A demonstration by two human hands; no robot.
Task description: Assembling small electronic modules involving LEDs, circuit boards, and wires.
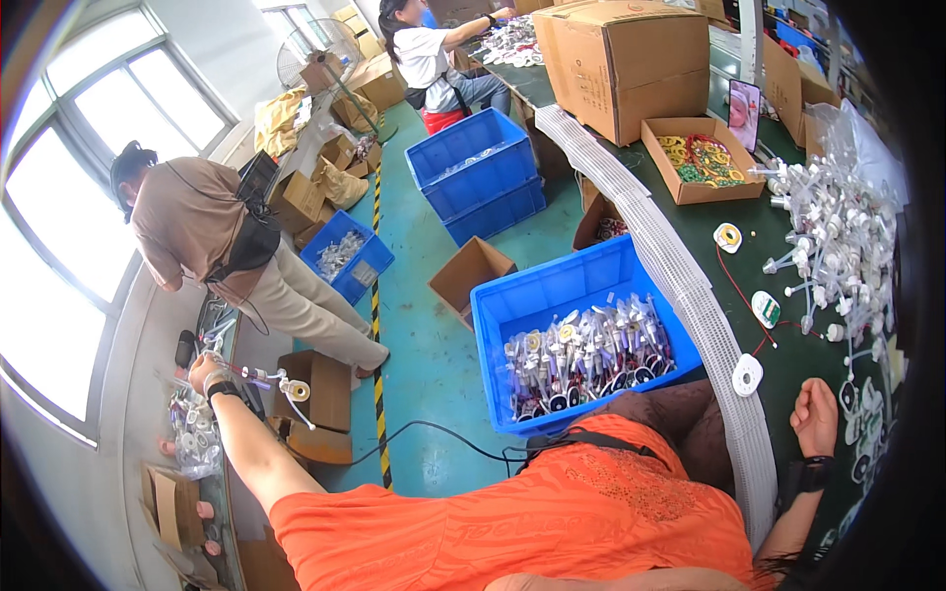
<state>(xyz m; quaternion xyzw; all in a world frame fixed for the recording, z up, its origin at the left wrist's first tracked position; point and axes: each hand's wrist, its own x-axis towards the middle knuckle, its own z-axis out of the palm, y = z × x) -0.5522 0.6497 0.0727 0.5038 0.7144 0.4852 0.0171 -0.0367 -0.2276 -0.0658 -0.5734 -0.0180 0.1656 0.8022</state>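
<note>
Stretched far out to the left, my left hand (pixel 202 372) is closed around a white plastic tube assembly (pixel 254 374). Red wire and a round white-and-yellow disc (pixel 295 390) hang from it; the gripped end is hidden by the fingers. My right hand (pixel 815 419) rests over the green table (pixel 680 192) with its fingers curled in and nothing visible in them. Near it lie a white oval disc (pixel 748 375), a small round part with a green circuit board (pixel 765 309) and a yellow-centred disc (pixel 728 237), with red wires running between them.
A blue bin (pixel 591 281) of similar assemblies stands before me. A heap of white plastic parts (pixel 838 236) covers the table's right side, near a carton of coloured wire coils (pixel 700 161) and a phone (pixel 743 113). One person (pixel 197 217) stands left; another (pixel 429 59) sits farther back.
</note>
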